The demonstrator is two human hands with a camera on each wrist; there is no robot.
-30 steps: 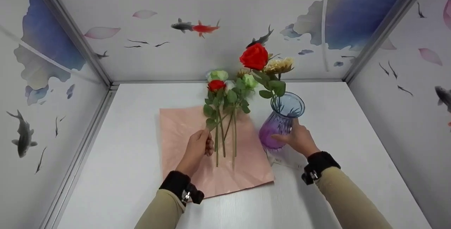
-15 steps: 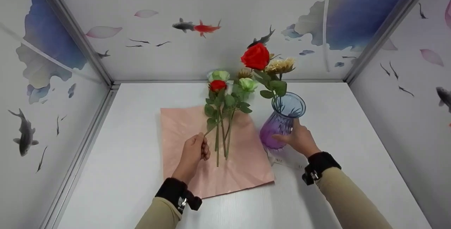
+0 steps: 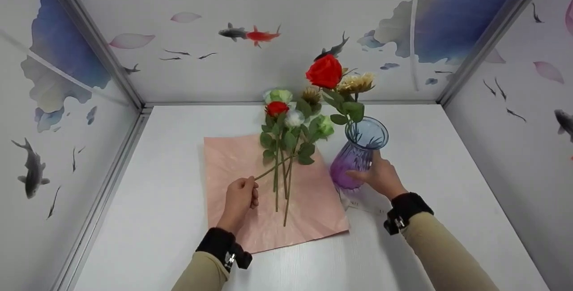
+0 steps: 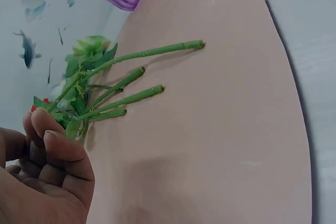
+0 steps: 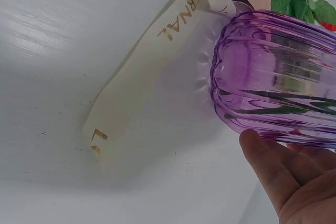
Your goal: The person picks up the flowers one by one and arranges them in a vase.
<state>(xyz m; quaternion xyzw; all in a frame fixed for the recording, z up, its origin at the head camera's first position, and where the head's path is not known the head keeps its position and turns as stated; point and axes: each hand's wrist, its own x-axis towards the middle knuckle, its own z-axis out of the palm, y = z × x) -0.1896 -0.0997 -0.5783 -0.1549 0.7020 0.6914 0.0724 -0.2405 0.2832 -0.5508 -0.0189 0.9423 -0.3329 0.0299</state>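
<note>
My left hand (image 3: 241,199) pinches the end of a thin green stem (image 3: 268,173) between thumb and fingertips, over the pink wrapping paper (image 3: 237,156). This stem slants up to the right across other stems, toward a pale green rose (image 3: 324,126). My right hand (image 3: 380,177) grips the blue-and-purple glass vase (image 3: 342,170) around its lower side, thumb in front. The vase holds a red rose (image 3: 324,71) and a gold flower (image 3: 356,84). In the right wrist view, stems show through the purple glass (image 5: 273,61) above my fingers.
On the paper lie a smaller red rose (image 3: 276,109), a white bloom (image 3: 294,118), another pale green rose (image 3: 280,96) and a brownish gold flower (image 3: 311,95). A cream ribbon (image 5: 157,51) with gold letters lies by the vase base. Printed walls surround the white table (image 3: 170,121).
My left hand has moved down and left, drawing the stem along. The right-hand green rose has dropped lower, a crossing stem has shifted, and the white bloom shows more. The right hand keeps still.
</note>
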